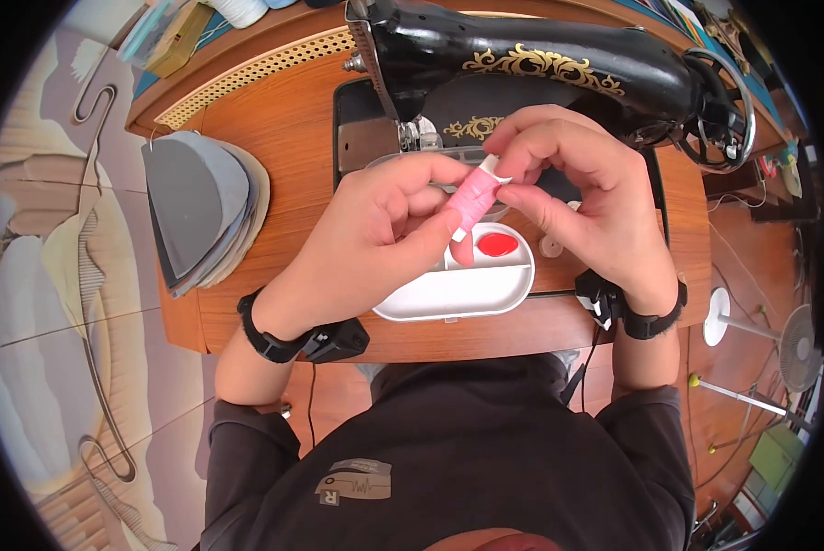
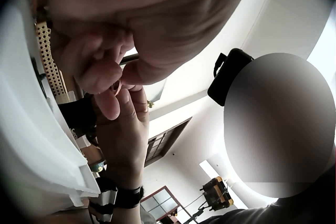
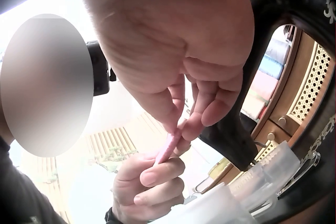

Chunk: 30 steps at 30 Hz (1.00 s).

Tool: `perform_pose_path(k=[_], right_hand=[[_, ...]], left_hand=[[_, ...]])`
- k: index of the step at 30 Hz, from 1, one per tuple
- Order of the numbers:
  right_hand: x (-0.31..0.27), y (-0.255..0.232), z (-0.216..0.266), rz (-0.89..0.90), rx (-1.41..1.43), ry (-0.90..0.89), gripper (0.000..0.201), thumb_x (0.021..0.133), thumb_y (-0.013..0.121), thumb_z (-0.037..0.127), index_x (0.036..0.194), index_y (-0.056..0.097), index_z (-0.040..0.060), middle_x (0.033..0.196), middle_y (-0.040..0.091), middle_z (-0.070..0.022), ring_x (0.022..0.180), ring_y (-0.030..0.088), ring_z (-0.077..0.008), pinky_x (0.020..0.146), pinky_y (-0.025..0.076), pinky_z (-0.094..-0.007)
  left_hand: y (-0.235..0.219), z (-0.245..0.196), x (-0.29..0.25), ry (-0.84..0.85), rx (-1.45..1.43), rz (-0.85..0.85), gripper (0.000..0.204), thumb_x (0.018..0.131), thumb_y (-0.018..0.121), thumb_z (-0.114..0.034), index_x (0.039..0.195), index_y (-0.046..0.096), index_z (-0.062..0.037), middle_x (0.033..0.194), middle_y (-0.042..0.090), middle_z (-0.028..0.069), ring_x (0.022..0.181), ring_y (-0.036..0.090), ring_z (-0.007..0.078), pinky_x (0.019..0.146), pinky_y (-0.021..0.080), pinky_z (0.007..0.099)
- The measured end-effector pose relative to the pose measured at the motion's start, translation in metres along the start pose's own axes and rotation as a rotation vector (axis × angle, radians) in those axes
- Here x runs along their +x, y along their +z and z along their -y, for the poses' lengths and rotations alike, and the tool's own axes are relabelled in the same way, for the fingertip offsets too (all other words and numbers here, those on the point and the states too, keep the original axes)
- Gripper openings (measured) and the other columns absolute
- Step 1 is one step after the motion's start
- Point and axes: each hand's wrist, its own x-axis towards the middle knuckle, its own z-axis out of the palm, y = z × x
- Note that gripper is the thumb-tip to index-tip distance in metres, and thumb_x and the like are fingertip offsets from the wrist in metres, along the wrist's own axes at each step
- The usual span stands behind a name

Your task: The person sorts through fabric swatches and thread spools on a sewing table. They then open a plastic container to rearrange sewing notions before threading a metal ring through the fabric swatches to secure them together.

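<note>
A small spool of pink thread (image 1: 474, 197) with white ends tilts up to the right in front of my chest. My left hand (image 1: 366, 220) grips it between thumb and fingers. At its upper end, the thumb and fingertips of my right hand (image 1: 605, 193) pinch at the white tip or the thread there; which of the two I cannot tell. The right wrist view has the pink spool (image 3: 167, 148) running between both hands' fingertips. Beneath the hands sits a white oval case (image 1: 458, 294) with compartments, a red oval piece (image 1: 497, 244) in one of them.
A black sewing machine (image 1: 540, 69) with gold ornament stands behind the hands. Grey and beige fabric swatches (image 1: 196, 207) lie on the left of the wooden table (image 1: 292, 119). A small round clear piece (image 1: 550, 246) lies right of the case. The table's front edge is close to my body.
</note>
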Motion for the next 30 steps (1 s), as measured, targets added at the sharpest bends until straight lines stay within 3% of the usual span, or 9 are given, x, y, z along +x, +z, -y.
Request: perform_pose_path(k=[15, 18, 21, 30], right_hand=[[-0.004, -0.001, -0.004, -0.007, 0.01, 0.036, 0.011, 0.088, 0.072, -0.004, 0.096, 0.065, -0.0025, 0.117, 0.066, -0.0138, 0.1, 0.065, -0.0149, 0.088, 0.055, -0.0289], [-0.003, 0.003, -0.012, -0.083, 0.072, -0.05, 0.01, 0.087, 0.073, -0.002, 0.095, 0.066, -0.0009, 0.104, 0.07, -0.0074, 0.083, 0.063, -0.0097, 0.074, 0.053, -0.0243], [-0.005, 0.005, -0.01, -0.101, 0.206, 0.035, 0.012, 0.088, 0.071, -0.003, 0.099, 0.066, -0.0016, 0.105, 0.07, -0.0066, 0.083, 0.062, -0.0087, 0.075, 0.053, -0.0238], [-0.005, 0.002, -0.012, -0.091, 0.106, -0.044, 0.016, 0.087, 0.073, -0.005, 0.101, 0.068, -0.001, 0.105, 0.069, -0.0052, 0.081, 0.062, -0.0076, 0.073, 0.052, -0.023]], left_hand=[[0.001, -0.004, -0.005, 0.036, 0.061, -0.019, 0.037, 0.101, 0.056, -0.006, 0.137, 0.052, 0.0023, 0.089, 0.073, 0.0051, 0.061, 0.044, -0.0027, 0.054, 0.031, 0.0158], [-0.003, 0.0, -0.004, 0.074, 0.062, -0.023, 0.037, 0.101, 0.056, -0.007, 0.137, 0.052, 0.0024, 0.088, 0.073, 0.0064, 0.059, 0.044, -0.0021, 0.052, 0.032, 0.0162], [-0.004, 0.004, -0.005, 0.099, 0.049, -0.034, 0.037, 0.101, 0.056, -0.008, 0.137, 0.052, 0.0024, 0.087, 0.073, 0.0078, 0.057, 0.044, -0.0014, 0.051, 0.033, 0.0165], [-0.003, 0.001, -0.004, 0.079, 0.06, -0.04, 0.037, 0.1, 0.057, -0.007, 0.136, 0.052, 0.0032, 0.087, 0.074, 0.0087, 0.057, 0.045, -0.0014, 0.051, 0.033, 0.0162]])
